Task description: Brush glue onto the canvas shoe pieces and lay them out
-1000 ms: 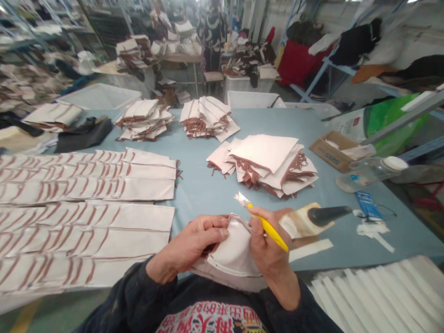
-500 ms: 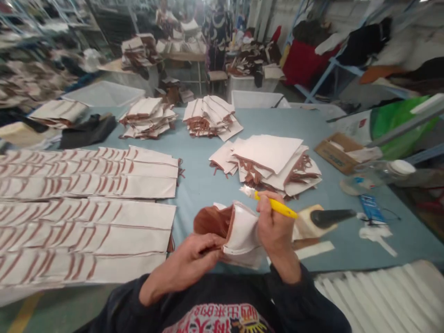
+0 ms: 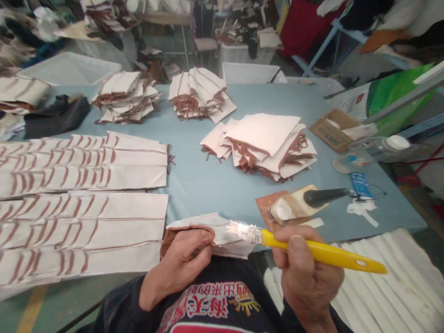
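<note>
My left hand [image 3: 189,254] pinches the brown-lined rim of a white fabric-like pouch [image 3: 229,247] near the table's front edge. Part of the pouch is hidden behind my fingers. In my right hand [image 3: 308,268] is a yellow-handled paintbrush [image 3: 324,253], gripped by its handle. Its bristles [image 3: 239,230] carry white paste and point left, over the pouch; whether they touch it I cannot tell. Just beyond the right hand, a pale container with white paste [image 3: 286,208] lies on a brown piece, and a black handle [image 3: 328,196] sticks out over it.
Overlapping rows of white pieces with brown edges [image 3: 83,236] cover the table's left side. A stack of white and brown pieces [image 3: 263,134] lies ahead, with more stacks behind. At right are a cardboard box [image 3: 331,132], a clear jar [image 3: 376,150] and a blue packet [image 3: 360,185].
My right hand has moved right and nearer, the brush now lying flatter with its bristles lower. The pouch has been tipped down and its opening narrowed. The view has tilted downward.
</note>
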`<state>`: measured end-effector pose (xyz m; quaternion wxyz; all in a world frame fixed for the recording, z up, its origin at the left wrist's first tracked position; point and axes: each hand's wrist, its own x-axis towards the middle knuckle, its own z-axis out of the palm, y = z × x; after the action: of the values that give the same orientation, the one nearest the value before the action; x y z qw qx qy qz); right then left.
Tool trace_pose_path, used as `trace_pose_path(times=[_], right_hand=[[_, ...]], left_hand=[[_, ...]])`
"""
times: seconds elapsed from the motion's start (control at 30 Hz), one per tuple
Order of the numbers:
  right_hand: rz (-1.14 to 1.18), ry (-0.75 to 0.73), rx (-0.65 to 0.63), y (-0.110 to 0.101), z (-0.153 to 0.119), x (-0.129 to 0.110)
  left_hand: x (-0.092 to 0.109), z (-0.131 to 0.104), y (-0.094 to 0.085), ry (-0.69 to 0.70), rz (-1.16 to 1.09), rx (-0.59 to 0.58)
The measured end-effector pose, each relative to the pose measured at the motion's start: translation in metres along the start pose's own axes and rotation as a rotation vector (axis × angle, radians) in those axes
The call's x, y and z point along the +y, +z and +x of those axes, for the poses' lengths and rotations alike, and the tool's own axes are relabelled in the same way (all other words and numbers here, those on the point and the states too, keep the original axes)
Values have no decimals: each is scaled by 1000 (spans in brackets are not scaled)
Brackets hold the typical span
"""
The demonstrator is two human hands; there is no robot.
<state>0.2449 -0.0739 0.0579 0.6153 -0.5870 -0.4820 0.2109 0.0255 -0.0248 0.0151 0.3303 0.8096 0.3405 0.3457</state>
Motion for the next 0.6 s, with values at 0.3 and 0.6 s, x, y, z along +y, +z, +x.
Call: trace_pose_path(times=[0.3,0.6], right_hand=[[-19,-5,-94,8,-21,0],[-94,-149,-172,4,-24,13]], left_hand=[[-9,11,2,218,76,99],[-16,10,7,198,66,158]])
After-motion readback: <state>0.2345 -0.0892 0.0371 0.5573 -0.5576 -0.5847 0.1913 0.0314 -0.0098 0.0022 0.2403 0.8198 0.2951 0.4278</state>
